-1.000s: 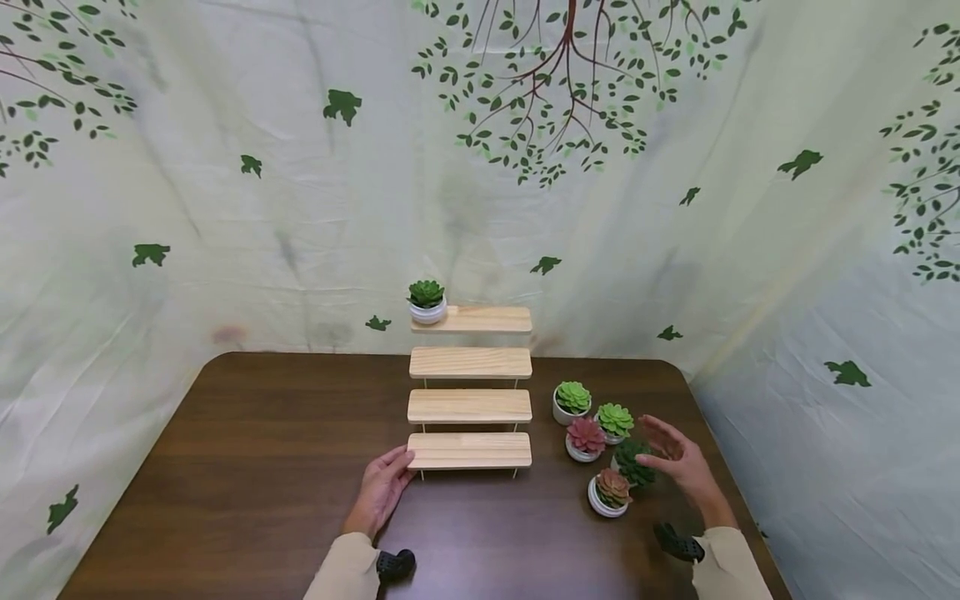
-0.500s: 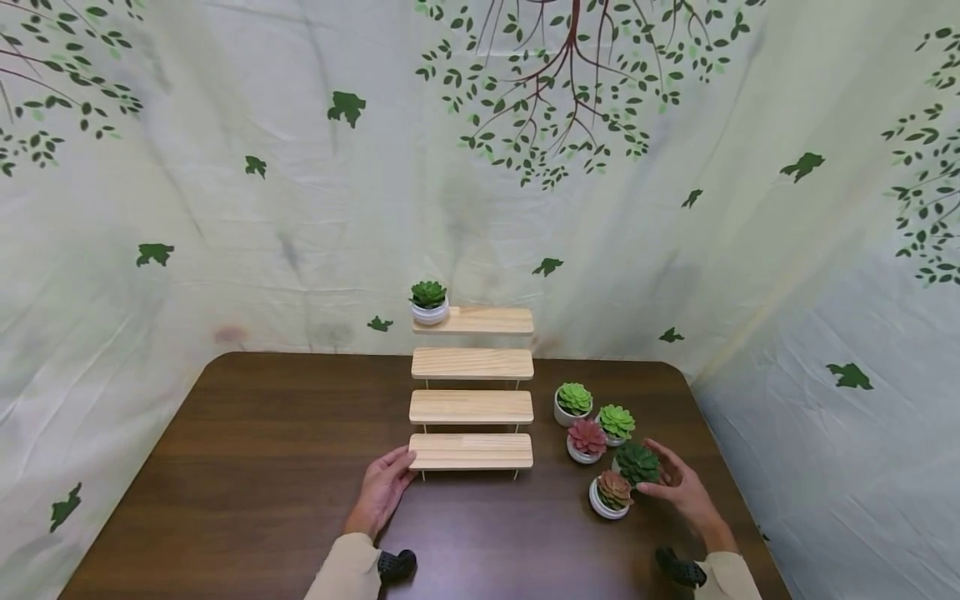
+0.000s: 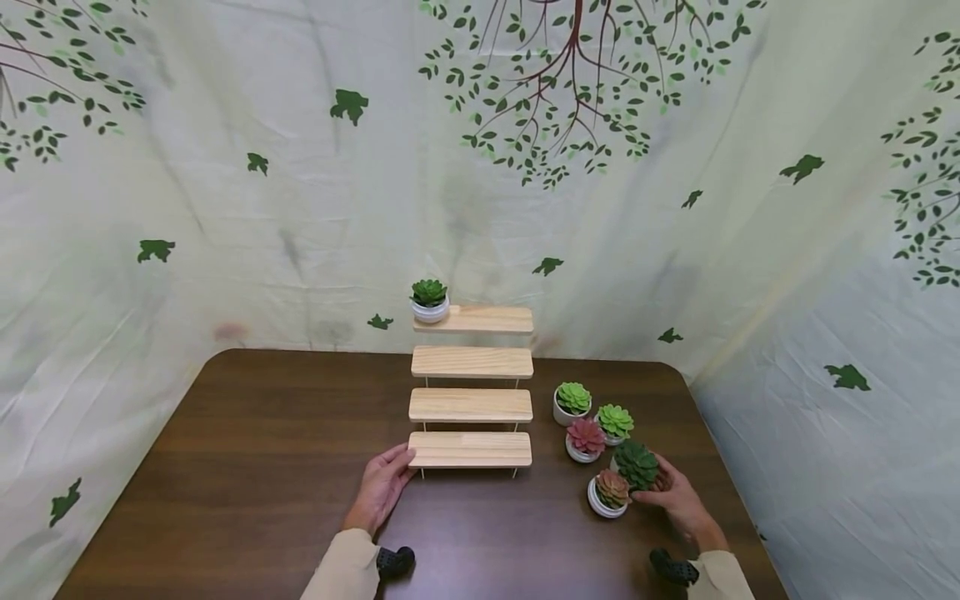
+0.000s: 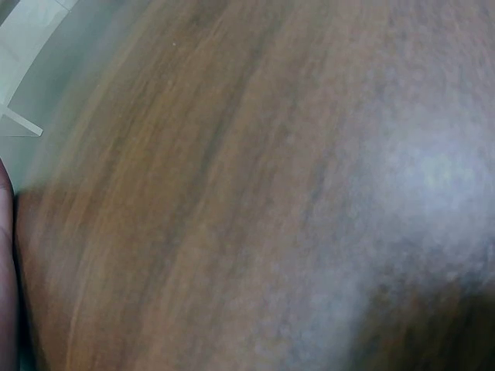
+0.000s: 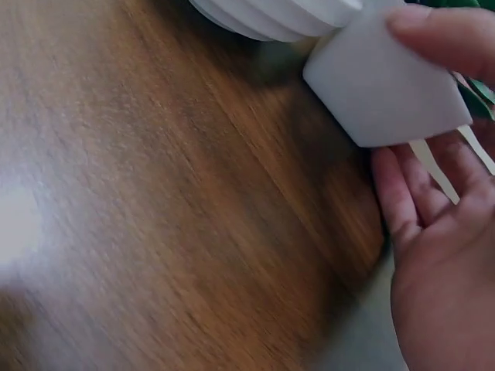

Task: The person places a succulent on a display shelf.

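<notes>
In the head view a wooden tiered display stand (image 3: 470, 451) rises at the table's middle, a green succulent in a white pot (image 3: 430, 312) on its top tier's left end. My left hand (image 3: 381, 488) holds the left end of the lowest tier between thumb and fingers. To the right, my right hand (image 3: 681, 503) grips a dark green potted succulent (image 3: 636, 464). Its plain white pot (image 5: 387, 89) shows in the right wrist view, thumb on one side and fingers on the other. Close by it stands a reddish-brown succulent (image 3: 612, 488) in a ribbed white pot.
Behind the gripped plant stand a pink succulent (image 3: 586, 436) and two light green ones, a nearer (image 3: 616, 422) and a farther (image 3: 573, 398). All share the dark brown table (image 3: 300, 433). A leaf-printed curtain (image 3: 360, 200) hangs behind the table and along its sides.
My right hand has come down and in from above the dark green succulent, and its fingers have closed round the pot. The left hand has stayed at the stand.
</notes>
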The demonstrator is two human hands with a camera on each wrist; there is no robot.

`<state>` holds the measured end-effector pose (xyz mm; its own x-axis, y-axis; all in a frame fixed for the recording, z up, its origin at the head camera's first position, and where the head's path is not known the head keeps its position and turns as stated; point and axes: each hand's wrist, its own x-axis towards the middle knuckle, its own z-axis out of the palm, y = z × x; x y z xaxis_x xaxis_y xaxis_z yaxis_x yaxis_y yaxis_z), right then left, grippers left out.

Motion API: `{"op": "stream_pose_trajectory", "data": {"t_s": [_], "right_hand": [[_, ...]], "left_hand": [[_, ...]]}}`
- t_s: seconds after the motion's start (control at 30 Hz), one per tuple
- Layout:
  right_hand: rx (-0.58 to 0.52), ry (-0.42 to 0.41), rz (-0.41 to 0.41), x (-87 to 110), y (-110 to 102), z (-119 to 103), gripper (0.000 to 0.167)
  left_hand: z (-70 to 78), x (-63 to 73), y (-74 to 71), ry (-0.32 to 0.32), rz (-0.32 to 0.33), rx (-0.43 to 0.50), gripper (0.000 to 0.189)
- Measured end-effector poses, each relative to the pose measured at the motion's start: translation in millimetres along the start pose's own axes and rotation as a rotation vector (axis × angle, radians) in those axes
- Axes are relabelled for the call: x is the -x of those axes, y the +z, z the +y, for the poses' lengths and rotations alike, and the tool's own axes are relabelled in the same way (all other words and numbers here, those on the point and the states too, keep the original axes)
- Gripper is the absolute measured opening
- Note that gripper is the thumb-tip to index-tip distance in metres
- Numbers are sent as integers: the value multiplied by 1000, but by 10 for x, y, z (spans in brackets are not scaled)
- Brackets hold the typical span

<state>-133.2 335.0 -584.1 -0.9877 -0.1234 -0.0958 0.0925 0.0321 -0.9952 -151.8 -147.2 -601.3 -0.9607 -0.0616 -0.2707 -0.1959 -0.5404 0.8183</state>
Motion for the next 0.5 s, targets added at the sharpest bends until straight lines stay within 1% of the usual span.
{"op": "stream_pose_trajectory", "data": {"t_s": [0.07,0.17,0.23,0.37,0.5], "right_hand": [[51,35,25,-20,14,-6,81],[131,73,62,-56,27,-13,81],[159,75,75,-81,30,-23,81],[174,56,73,-111,20,-42,80],[169,65,71,-106,-5,-55,75]], "left_hand": [[-4,0,-2,-10,7,17,22],[-8,6,-9,-5,-5,17,19],[-10,9,-14,4,-20,18,17],[-8,13,-20,23,-45,6,13],[-3,24,-24,18,-47,3,13]]}}
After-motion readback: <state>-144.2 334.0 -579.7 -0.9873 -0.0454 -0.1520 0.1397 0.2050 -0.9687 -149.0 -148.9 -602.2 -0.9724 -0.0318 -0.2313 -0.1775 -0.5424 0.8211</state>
